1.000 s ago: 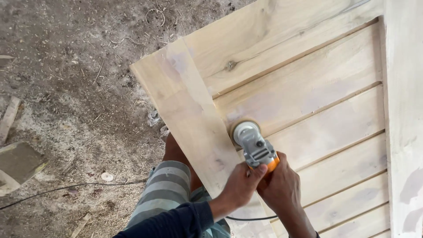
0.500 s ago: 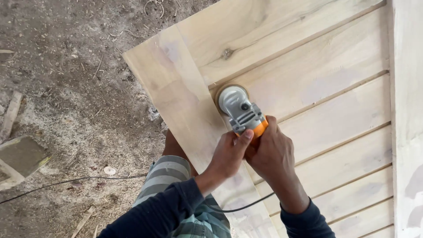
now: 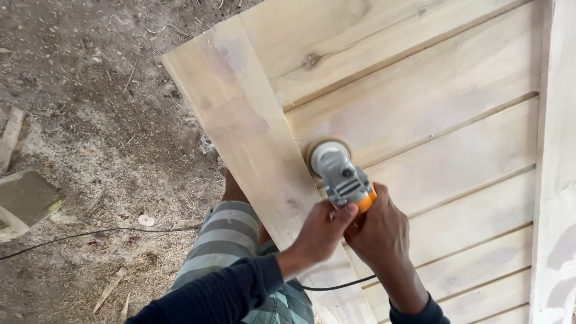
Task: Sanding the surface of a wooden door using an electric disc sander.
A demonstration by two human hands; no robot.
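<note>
I clench both hands, left hand [image 3: 324, 231] and right hand [image 3: 378, 231], around the angle grinder [image 3: 342, 174], keeping its disc flat on the slatted wooden door [image 3: 432, 102].

Left hand [image 3: 324, 231] and right hand [image 3: 379, 231], side-by-side closed grip

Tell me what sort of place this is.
Probably a rough carpentry workshop or building site: both hands grip a sander on a bare slatted wooden door, and the dirt floor is strewn with sawdust and offcuts.
</note>
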